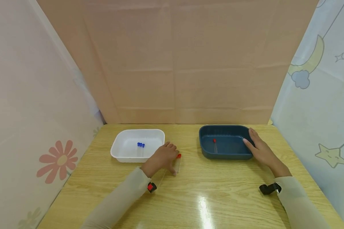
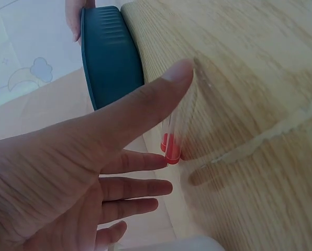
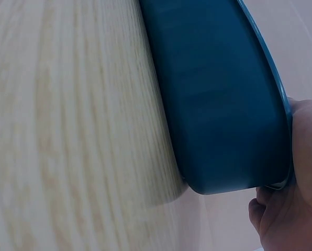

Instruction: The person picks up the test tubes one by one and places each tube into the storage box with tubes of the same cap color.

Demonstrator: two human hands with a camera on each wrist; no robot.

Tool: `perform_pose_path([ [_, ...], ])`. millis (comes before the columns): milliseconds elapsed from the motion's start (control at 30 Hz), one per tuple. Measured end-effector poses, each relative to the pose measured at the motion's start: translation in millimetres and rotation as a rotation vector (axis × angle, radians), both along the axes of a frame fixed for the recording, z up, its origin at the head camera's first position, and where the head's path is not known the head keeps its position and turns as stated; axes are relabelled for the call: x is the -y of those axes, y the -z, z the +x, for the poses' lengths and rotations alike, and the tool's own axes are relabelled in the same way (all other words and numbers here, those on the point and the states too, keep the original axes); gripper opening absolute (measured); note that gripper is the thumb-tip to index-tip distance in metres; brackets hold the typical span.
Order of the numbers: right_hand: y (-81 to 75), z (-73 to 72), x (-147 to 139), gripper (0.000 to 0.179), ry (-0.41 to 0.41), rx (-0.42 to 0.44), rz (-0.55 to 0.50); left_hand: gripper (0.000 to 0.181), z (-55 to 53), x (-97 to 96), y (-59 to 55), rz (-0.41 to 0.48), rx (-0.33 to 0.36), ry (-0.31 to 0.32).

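Observation:
On the table, red-capped clear tubes [image 1: 178, 163] lie side by side between two basins. My left hand [image 1: 161, 158] reaches over them from the left, fingers extended and thumb apart. The left wrist view shows the red caps [image 2: 171, 150] by the index fingertip; whether they touch cannot be told. At the right, my right hand [image 1: 261, 151] holds the end wall of a dark blue basin [image 1: 226, 156], thumb on the inner side and fingers outside. Inside that basin lies one red-capped tube [image 1: 215, 144]. In the right wrist view, the hand [image 3: 297, 209] grips the basin's rim.
A white basin [image 1: 123, 158] stands at the left, holding blue-capped tubes [image 1: 140, 145]. A pinkish-brown backdrop [image 1: 172, 63] rises behind the wooden table [image 1: 189, 203], with patterned cloths at both sides. A thin clear strip [image 2: 271, 137] extends across the table near the left hand.

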State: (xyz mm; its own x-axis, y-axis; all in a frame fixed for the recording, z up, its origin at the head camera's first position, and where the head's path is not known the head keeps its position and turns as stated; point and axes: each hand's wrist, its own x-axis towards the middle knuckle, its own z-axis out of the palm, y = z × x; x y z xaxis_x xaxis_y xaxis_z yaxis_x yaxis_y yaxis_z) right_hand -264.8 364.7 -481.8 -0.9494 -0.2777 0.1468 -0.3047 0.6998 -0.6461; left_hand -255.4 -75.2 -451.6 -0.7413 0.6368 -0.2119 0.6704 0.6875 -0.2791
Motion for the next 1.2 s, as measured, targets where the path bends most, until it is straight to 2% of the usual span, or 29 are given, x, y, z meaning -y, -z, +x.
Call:
perform_pose_path([
  [567, 1.2, -1.6, -0.4, 0.073, 0.001, 0.009, -0.003, 0.097, -5.4, 0.5, 5.3, -0.013, 0.052, -0.023],
  [867, 1.4, -0.2, -0.1, 0.074, 0.016, 0.016, -0.001, 0.091, -7.7, 0.5, 7.0, 0.000, 0.060, -0.010],
  [1033, 1.4, 0.4, -0.2, 0.074, 0.021, 0.021, -0.001, 0.085, -8.0, 1.1, 1.5, 0.011, 0.073, -0.020],
  [1200, 0.4, -0.5, -0.1, 0.074, 0.020, 0.019, 0.005, 0.080, -9.1, 5.2, -5.6, 0.058, 0.061, -0.010],
])
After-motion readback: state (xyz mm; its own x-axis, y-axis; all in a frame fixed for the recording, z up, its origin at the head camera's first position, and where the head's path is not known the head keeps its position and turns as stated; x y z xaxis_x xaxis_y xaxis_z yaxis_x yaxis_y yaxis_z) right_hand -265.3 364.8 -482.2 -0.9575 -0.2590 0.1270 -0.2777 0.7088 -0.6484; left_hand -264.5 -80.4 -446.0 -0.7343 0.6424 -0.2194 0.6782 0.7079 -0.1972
